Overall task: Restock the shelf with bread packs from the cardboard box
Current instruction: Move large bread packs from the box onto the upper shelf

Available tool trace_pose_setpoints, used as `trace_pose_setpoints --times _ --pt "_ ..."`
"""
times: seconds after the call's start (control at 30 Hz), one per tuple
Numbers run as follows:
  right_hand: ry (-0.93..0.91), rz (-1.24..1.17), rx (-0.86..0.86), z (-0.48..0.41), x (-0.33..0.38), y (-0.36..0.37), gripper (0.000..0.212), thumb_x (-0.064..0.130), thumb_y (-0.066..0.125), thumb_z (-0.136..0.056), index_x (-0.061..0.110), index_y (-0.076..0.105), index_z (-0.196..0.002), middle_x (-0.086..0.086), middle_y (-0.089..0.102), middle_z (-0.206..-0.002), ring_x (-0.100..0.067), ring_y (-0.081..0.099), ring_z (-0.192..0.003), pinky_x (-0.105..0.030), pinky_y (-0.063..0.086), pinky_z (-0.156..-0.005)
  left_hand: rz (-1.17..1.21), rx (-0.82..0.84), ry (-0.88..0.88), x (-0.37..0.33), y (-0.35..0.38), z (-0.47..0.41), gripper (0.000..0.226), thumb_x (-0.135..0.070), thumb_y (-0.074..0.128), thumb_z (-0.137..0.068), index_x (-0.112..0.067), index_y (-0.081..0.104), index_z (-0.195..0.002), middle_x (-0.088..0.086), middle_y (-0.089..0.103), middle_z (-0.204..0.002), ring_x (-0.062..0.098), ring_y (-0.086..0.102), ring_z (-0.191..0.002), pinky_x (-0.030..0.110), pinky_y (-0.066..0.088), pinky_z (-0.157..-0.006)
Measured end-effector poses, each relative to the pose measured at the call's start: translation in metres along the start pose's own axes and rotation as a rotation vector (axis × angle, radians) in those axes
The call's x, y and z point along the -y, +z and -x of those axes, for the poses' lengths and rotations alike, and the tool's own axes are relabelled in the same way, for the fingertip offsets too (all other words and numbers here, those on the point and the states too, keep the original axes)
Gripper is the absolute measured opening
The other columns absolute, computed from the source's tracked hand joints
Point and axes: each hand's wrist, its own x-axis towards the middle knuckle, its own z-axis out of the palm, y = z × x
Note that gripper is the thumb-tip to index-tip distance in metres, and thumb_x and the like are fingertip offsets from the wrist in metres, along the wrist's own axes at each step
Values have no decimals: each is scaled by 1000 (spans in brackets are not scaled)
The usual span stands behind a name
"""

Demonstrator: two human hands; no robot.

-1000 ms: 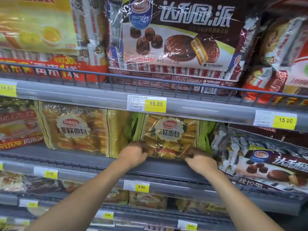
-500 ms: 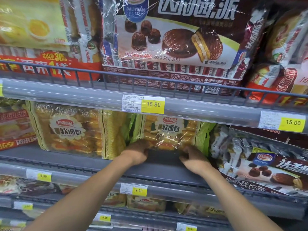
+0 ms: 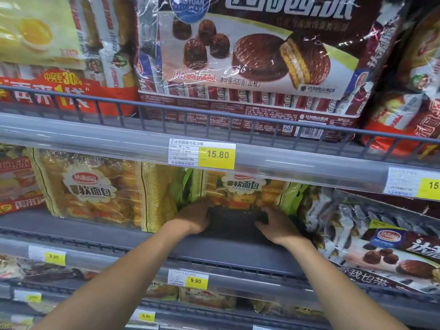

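While both your arms reach onto the grey shelf (image 3: pixel 234 234), your left hand (image 3: pixel 195 219) sits at the lower left corner of a bread pack (image 3: pixel 240 194) and your right hand (image 3: pixel 276 225) at its lower right corner. The pack stands upright just beyond and between them, set back from the front lip. The fingers of both hands curl against its bottom edge and touch it, but you cannot tell whether they pinch the wrap. You can count two bread packs facing you: that one, and a second pack (image 3: pixel 92 189) to the left of your left hand, with a yellow side panel (image 3: pixel 154 196) between them. Right of your right hand lies one chocolate pie bag (image 3: pixel 392 253), tilted. Above your hands a larger pie bag (image 3: pixel 250 48) stands behind a wire rail (image 3: pixel 214 113). The rail strip over your hands carries two price tags, one reading 15.80 (image 3: pixel 215 154) and one cut off at the right (image 3: pixel 414 184). The strip under your wrists shows two tags at 9.90 (image 3: pixel 195 281), and more packs sit on the shelf below.
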Motion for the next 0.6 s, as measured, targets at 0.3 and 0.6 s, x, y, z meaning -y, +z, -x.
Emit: trace_pose_setpoints --times 0.3,0.6 --pt "27 10 38 16 12 -2 60 44 58 -93 23 42 -147 -1 41 -153 -24 45 -136 -36 43 -106 21 28 66 -1 -10 15 41 -16 39 -104 -22 49 -144 6 45 -154 27 47 -138 29 38 -110" --pt "98 -12 -45 61 39 -3 61 47 60 -91 27 43 -146 -3 48 -149 -27 53 -129 -36 45 -105 32 103 155 19 -21 54 46 -25 47 -103 -22 43 -149 6 43 -155 27 46 -138 31 37 -111"
